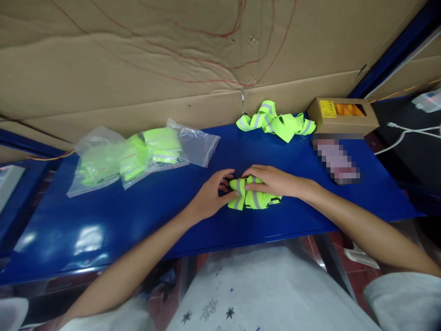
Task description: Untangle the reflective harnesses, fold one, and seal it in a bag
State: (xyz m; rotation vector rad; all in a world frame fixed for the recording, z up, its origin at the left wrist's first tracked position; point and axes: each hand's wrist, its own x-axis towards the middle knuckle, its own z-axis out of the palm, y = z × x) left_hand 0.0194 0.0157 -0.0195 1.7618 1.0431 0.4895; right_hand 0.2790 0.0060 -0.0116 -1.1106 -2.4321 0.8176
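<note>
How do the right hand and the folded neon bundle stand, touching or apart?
Touching. In the head view, the right hand has its thumb laid across the folded neon bundle.

brown cardboard sheeting (113,87), creased and seamed, backs glossy blue table (120,207). thin red wires (225,35) loop loosely across cardboard. dark blue post (394,53) slants down at upper right, pale cable running alongside. dark surface (396,161) adjoins table's right end. white light glares off tabletop at left. below, reddish tiled floor (360,280) shows beside grey metal leg (332,266).
</note>
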